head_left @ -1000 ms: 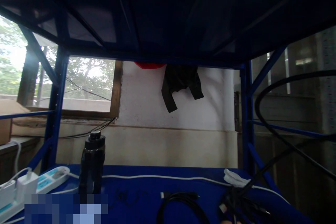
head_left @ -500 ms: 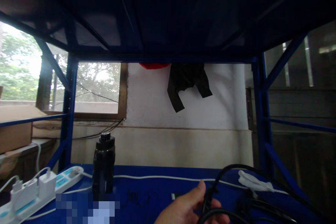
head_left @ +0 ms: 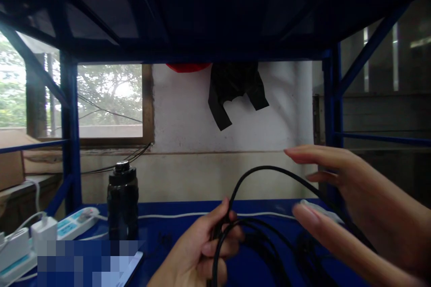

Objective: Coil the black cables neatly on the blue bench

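Note:
Low in the middle, my left hand (head_left: 208,244) has its fingers wrapped round a black cable (head_left: 269,168), whose loops run down past the fingers. One stretch of the cable arches up and over to the right, passing by my right hand (head_left: 350,206). That hand is raised with thumb and fingers spread, and nothing is gripped between them. More black cable coils, dark and blurred, lie on the blue shelf (head_left: 182,208) below and between the hands.
On the left are a black bottle (head_left: 123,202), a white power strip (head_left: 76,223) with plugged-in adapters and a phone (head_left: 129,269), partly pixelated. A white cord (head_left: 175,215) crosses the shelf. Behind my right hand lies a whitish crumpled piece (head_left: 323,210). Blue posts (head_left: 70,134) frame both sides.
My right hand has come into view from the right. My left hand has moved left and up with the cable, which now arches higher. The view has shifted slightly.

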Demonstrator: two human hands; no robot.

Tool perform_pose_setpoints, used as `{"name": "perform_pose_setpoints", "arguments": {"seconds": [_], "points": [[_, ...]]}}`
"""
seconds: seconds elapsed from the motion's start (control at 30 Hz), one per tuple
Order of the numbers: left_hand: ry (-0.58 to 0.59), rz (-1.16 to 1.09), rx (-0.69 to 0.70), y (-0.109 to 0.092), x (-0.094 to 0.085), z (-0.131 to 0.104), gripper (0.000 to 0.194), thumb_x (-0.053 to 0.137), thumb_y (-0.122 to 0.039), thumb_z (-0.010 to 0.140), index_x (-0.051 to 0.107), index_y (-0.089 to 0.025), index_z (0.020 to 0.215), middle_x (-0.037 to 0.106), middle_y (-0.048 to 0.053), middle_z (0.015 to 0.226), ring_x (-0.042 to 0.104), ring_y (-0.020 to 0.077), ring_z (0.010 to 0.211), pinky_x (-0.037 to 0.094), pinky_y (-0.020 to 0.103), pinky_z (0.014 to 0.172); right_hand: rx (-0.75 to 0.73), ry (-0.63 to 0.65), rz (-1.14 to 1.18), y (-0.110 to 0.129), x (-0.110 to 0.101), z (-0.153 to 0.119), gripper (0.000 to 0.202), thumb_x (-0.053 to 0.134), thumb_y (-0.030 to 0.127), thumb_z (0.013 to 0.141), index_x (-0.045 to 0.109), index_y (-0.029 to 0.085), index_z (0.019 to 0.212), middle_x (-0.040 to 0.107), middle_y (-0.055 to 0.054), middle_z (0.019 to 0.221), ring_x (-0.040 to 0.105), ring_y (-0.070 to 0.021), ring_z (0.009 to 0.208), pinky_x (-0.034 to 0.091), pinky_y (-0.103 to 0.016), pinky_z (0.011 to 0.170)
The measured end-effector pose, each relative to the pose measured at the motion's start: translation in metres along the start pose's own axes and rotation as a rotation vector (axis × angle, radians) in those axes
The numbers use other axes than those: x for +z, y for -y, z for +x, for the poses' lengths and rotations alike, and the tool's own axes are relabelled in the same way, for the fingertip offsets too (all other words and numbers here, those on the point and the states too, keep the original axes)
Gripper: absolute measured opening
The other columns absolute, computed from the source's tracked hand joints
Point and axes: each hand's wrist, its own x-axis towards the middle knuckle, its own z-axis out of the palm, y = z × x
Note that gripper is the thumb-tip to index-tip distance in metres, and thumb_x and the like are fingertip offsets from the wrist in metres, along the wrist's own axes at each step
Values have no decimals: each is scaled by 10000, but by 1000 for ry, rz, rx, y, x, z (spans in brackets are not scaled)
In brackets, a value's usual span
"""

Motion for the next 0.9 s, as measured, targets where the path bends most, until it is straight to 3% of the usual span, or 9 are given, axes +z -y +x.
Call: {"name": "perform_pose_setpoints", "arguments": {"seconds": [0.03,0.1,0.17,0.27,0.43,0.6,0.77,0.83,0.9], "points": [[16,26,-34,1,-5,1,435,545,-491,1052,588,-117,834,409,-85,523,206,-4,304,128,117,272,49,-72,-32,-6,0,14,811,805,544,808,453,458,1533,450,-2,1615,169,-486,1549,121,-678,1296],[32,42,-71,2,-16,4,437,578,-503,1032,556,-139,792,394,-94,512,183,-7,298,108,118,271,201,131,54,-23,4,36,859,860,581,765,498,382,1518,451,-58,1621,267,-493,1520,188,-692,1267],[17,7,-47,4,-29,7,373,634,-441,1013,539,-150,801,439,-83,566,195,-16,311,79,107,274,352,351,211,-46,11,50,847,812,619,824,473,324,1542,513,-101,1573,393,-434,1486,283,-630,1256],[5,-6,-65,7,-48,9,327,727,-390,951,538,-160,817,465,-80,593,224,-11,307,70,119,256,430,552,480,-85,26,56,736,702,575,954,456,236,1559,579,-135,1511,492,-335,1448,329,-523,1258],[48,44,-93,10,-55,0,347,649,-419,1003,503,-187,790,480,-65,556,162,-9,287,70,118,253,557,696,784,-129,49,48,675,488,624,1058,522,119,1504,639,-206,1418,568,-321,1383,372,-514,1215],[23,94,-146,11,-46,-3,334,552,-411,1046,496,-196,796,467,-59,534,113,5,300,40,123,273,561,909,875,-127,59,35,783,574,712,971,495,192,1552,594,-186,1478,520,-347,1424,347,-522,1201],[82,166,-125,11,-35,-2,356,594,-408,1015,476,-212,741,461,-53,471,137,31,296,-20,147,264,538,802,627,-119,51,29,816,775,575,888,450,309,1588,387,-84,1664,284,-323,1566,207,-494,1284],[94,175,-134,13,-25,-2,358,588,-400,1013,471,-214,731,461,-55,468,132,30,293,-8,140,255,479,786,515,-112,46,31,780,786,560,883,489,311,1561,406,-76,1650,316,-345,1550,216,-516,1281],[98,184,-170,16,-15,-2,380,593,-425,1003,474,-214,710,440,-58,446,183,35,295,67,126,260,383,803,415,-101,40,36,686,765,597,887,599,264,1463,531,-105,1545,449,-371,1465,325,-527,1230]]}}
